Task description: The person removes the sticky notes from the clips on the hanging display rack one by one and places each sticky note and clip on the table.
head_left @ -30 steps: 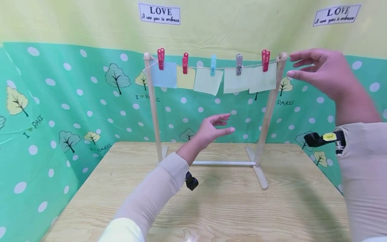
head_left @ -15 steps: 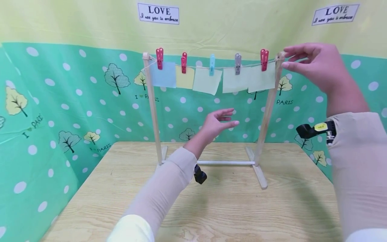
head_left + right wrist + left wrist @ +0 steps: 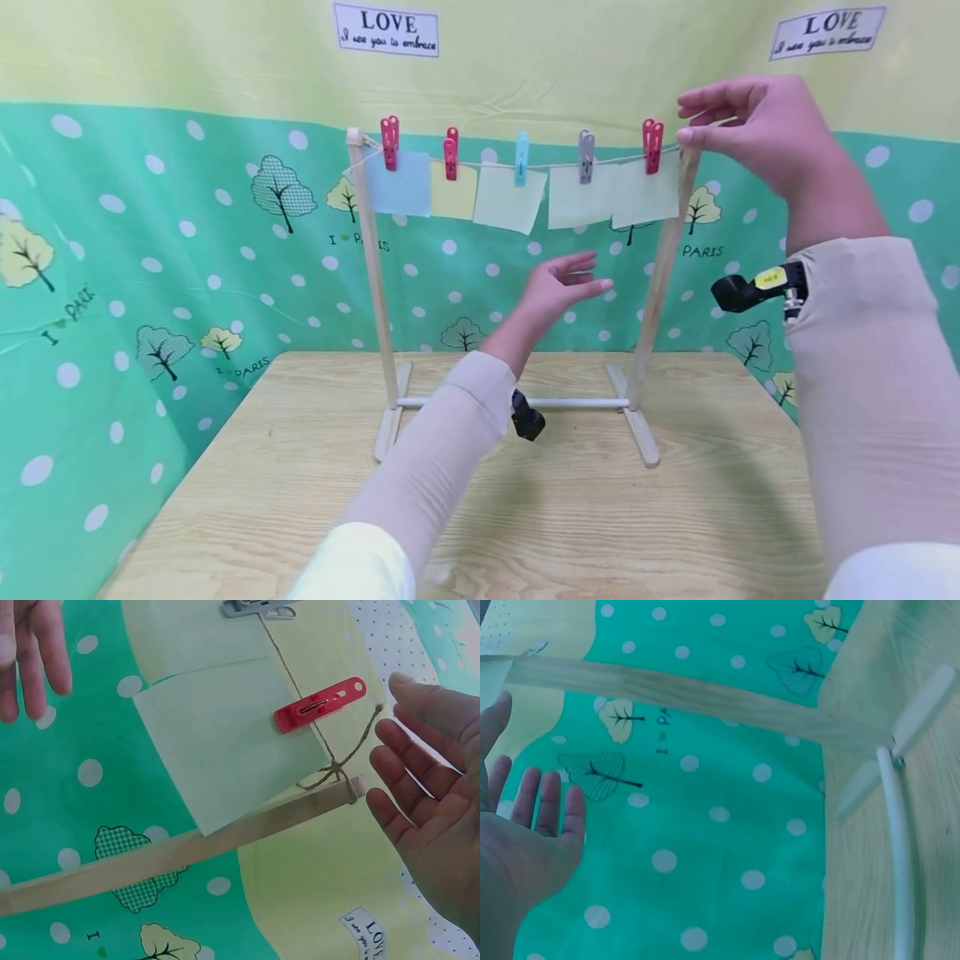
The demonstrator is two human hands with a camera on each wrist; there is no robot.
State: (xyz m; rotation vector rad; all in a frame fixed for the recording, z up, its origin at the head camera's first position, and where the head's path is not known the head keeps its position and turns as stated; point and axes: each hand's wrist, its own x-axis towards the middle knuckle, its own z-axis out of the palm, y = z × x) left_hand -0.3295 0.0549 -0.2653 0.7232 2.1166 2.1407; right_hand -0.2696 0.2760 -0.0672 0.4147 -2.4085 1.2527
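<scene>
Moving inward, the right grip [image 3: 765,129], fingers parted and empty, has come nearer the rightmost red clip [image 3: 652,148], seemingly easing reach; the relaxed, empty left grip [image 3: 551,292] has risen.

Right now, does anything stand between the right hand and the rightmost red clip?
In the right wrist view, only the string's loose end shows between the right hand and red clip; nothing else visible intervenes.
</scene>
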